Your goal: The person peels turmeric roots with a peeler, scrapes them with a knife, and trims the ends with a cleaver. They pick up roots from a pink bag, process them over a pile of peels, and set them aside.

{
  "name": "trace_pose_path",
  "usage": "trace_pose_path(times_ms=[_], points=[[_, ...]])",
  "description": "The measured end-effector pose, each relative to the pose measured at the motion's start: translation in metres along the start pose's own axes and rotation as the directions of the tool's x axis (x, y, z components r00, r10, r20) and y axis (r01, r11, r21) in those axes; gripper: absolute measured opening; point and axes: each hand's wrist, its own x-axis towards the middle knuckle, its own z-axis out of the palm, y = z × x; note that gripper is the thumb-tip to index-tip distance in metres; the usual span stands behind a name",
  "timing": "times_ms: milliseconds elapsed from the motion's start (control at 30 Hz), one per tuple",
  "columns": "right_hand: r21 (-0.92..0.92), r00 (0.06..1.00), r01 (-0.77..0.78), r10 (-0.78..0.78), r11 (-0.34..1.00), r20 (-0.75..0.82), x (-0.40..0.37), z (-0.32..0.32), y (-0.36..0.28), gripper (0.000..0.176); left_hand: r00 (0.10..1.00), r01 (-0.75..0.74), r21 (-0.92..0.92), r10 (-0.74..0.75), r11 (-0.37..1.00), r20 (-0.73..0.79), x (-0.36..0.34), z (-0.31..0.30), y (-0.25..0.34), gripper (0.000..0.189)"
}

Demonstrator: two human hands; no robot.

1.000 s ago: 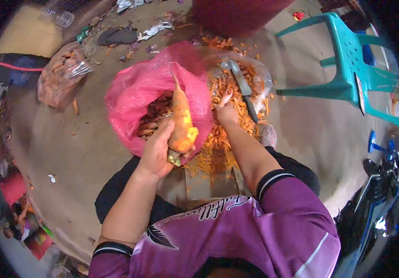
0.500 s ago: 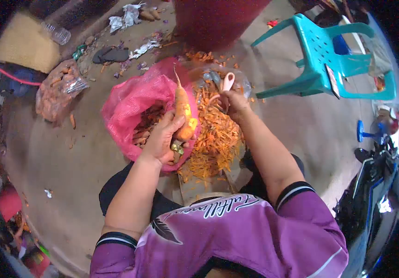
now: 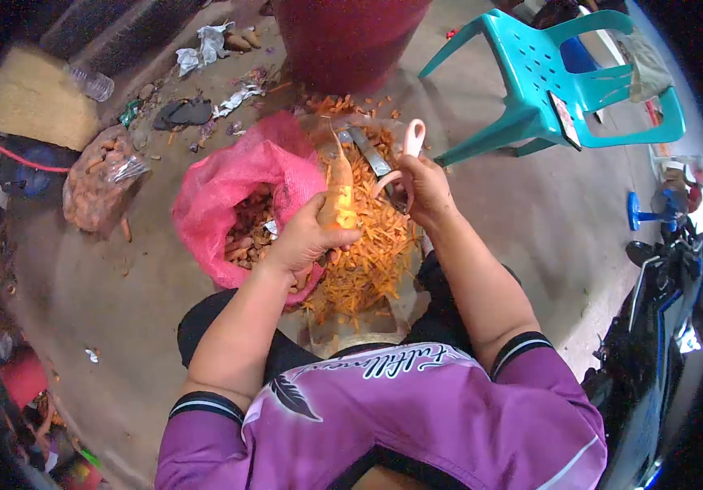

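Note:
My left hand is wrapped round the thick end of a carrot, its thin tip pointing up and away from me. Bright orange patches show where part of its skin is off. In my right hand is a peeler with a pale pink handle, held a short way right of the carrot and apart from it. Below both hands lies a heap of orange peelings. Left of it stands an open pink mesh sack with unpeeled carrots inside. A flat grey blade lies at the heap's far side.
A teal plastic chair stands at the right, with a motorbike nearer me. A big dark red container is straight ahead. At the left are a clear bag of carrots, a tan block and a pair of dark slippers.
My left hand has turned the carrot, and its thumb now lies across the thick end. The peeler has shifted slightly right, away from the heap. The whole view has moved a little.

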Motion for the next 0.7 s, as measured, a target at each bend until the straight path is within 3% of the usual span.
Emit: trace_pose_path(times_ms=[167,267,300,400,433,467,533,633,700], points=[[-0.181,0.988,0.147,-0.137,0.972,0.066,-0.022,0.040,-0.004,0.023,0.996,-0.089,0.032,0.089,0.996,-0.008,0.017,0.001,-0.016,0.068],[-0.340,0.960,0.277,-0.242,0.899,0.143,-0.020,0.045,0.008,0.024,0.985,-0.169,0.248,0.157,0.954,0.067,0.026,-0.001,-0.020,0.068],[-0.419,0.975,0.223,-0.189,0.880,0.120,-0.014,0.043,0.009,0.023,0.986,-0.166,0.220,0.157,0.961,0.059,0.026,0.000,-0.020,0.067],[-0.387,0.975,0.220,-0.186,0.896,0.123,-0.008,0.041,0.010,0.025,0.991,-0.133,0.222,0.125,0.966,0.051,0.025,0.003,-0.017,0.064],[-0.535,0.929,0.338,-0.364,0.774,0.061,0.000,0.038,0.011,0.026,0.994,-0.101,0.276,0.089,0.956,0.056,0.025,0.001,-0.018,0.064],[-0.616,0.937,0.287,-0.349,0.734,0.021,0.013,0.029,0.005,0.025,0.997,-0.069,0.331,0.052,0.941,0.061,0.024,0.000,-0.019,0.063],[-0.571,0.869,0.331,-0.478,0.751,-0.125,0.030,0.017,-0.009,0.024,0.997,-0.043,0.189,0.030,0.981,0.073,0.023,0.003,-0.020,0.061],[-0.265,0.824,0.448,-0.510,0.854,-0.248,0.037,0.014,-0.020,0.024,0.993,0.071,0.113,-0.081,0.991,0.089,0.018,0.002,-0.017,0.054],[-0.358,0.858,0.388,-0.475,0.849,-0.197,0.028,0.020,-0.014,0.024,0.985,0.149,0.039,-0.152,0.988,0.083,0.015,-0.001,-0.015,0.048]])
